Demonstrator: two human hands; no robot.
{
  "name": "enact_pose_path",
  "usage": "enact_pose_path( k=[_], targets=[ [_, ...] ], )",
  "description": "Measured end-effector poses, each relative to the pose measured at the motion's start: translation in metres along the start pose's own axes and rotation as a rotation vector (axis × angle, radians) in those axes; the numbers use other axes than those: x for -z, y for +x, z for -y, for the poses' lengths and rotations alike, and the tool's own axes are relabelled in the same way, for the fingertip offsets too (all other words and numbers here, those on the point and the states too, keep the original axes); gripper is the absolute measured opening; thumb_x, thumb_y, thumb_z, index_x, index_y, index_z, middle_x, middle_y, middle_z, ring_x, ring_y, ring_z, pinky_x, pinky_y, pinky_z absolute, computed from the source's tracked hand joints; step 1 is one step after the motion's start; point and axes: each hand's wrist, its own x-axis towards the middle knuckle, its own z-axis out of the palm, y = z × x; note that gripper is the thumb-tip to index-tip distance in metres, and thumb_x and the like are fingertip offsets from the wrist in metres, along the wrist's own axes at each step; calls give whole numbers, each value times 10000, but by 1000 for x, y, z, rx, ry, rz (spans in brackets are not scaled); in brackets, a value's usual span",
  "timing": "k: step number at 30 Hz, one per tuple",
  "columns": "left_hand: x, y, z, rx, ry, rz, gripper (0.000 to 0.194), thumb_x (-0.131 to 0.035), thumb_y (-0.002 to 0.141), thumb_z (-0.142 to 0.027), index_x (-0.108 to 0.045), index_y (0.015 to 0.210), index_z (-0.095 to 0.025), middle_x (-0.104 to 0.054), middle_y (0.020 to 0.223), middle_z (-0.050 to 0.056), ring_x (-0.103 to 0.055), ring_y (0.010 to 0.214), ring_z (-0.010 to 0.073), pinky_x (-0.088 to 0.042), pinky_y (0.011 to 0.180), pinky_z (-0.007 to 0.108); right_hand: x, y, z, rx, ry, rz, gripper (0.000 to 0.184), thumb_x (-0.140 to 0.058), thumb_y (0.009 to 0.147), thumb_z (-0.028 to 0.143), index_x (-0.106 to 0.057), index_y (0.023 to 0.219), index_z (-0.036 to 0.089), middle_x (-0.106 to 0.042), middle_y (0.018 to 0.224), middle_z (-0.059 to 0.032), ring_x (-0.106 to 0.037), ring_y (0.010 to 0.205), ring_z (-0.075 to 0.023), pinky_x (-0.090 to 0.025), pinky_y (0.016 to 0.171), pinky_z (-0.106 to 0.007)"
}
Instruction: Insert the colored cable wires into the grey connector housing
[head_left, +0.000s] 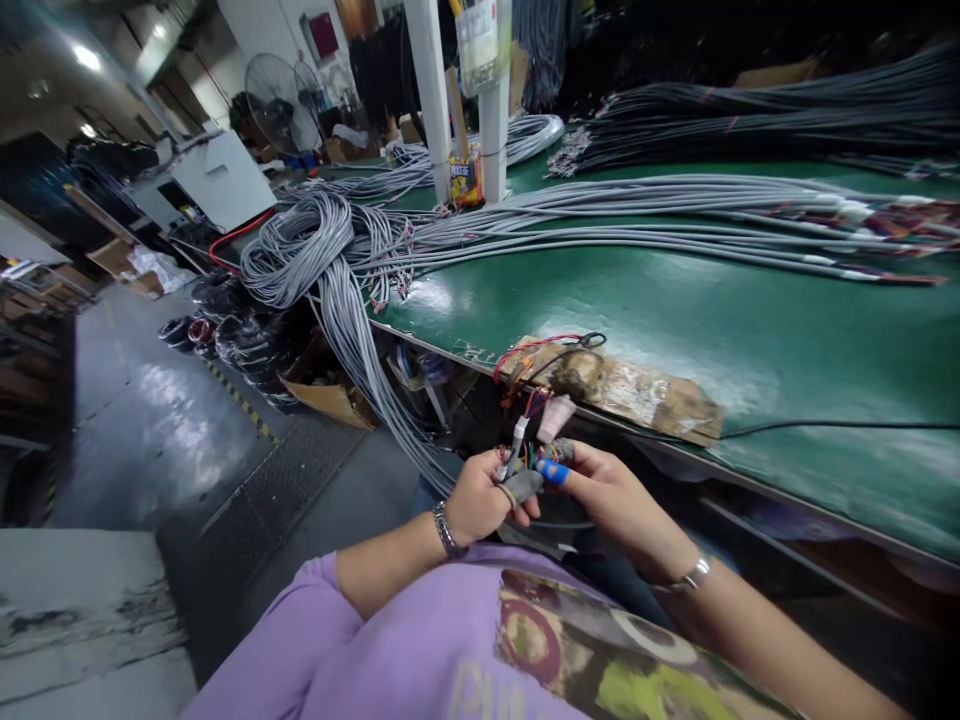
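My left hand is closed around the end of a grey cable, its thumb in a grey finger cover. A white band wraps the cable near its tip, where thin coloured wires fan out. Close beside it, my right hand pinches thin coloured wires between a thumb with blue tape and an index finger in a grey cover. Which cable those wires belong to is hidden by the fingers. A pale pink piece stands just beyond my fingertips.
A taped cardboard strip with red and black leads lies on the green table's near edge. Grey cables run along the table, and a thick coil hangs off its left end. A white post rises behind; an open carton sits below.
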Motion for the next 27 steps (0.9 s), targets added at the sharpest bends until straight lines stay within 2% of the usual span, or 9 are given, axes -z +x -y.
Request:
enact_pose_path(
  k=[2,4,9,14,17,21,27],
  targets=[
    [5,1,2,42,0,91,472,-696,691,-586,-575,691,-130,-609,535,31,-520,402,92,-374,407,197,-1,-1,1,-3,1,40,271,-817,639,436,-714,720,199,-681,665,-28,-558,585,-158,-473,602,-290],
    [7,1,3,53,0,112,474,-704,683,-582,-574,670,-127,-613,539,35,-526,406,93,-383,412,198,-3,-2,2,5,-5,50,265,-810,647,438,-717,728,204,-688,667,-31,-571,587,-168,-488,613,-302],
    [0,-1,2,4,-36,-45,493,-689,677,-616,-562,716,-141,-607,541,17,-526,406,93,-386,414,197,-11,-3,3,38,20,-12,260,-812,637,449,-682,648,224,-642,583,-12,-524,526,-151,-470,549,-290],
    [-4,1,13,-18,-79,-137,484,-657,718,-608,-560,652,-138,-628,565,41,-552,439,98,-381,429,194,-18,-5,4,82,41,-106,280,-801,642,455,-636,594,234,-590,547,0,-442,484,-130,-387,480,-275],
    [-6,3,18,-15,-124,-192,455,-662,725,-578,-557,659,-140,-634,569,35,-553,432,93,-354,410,183,-21,-6,2,69,53,-134,286,-798,639,458,-630,605,229,-558,525,9,-427,476,-126,-363,481,-278],
    [-10,6,14,8,-246,-294,452,-696,675,-577,-530,687,-156,-614,537,4,-532,389,92,-307,362,178,-24,-6,-3,31,126,-180,275,-800,645,408,-607,597,219,-550,553,15,-426,493,-115,-355,496,-270],
    [-9,6,14,13,-212,-303,463,-694,672,-588,-522,667,-159,-603,523,-1,-522,379,86,-313,360,179,-20,-2,-12,-48,231,-150,309,-796,655,413,-576,589,206,-505,528,33,-434,490,-108,-364,505,-264]
  ],
)
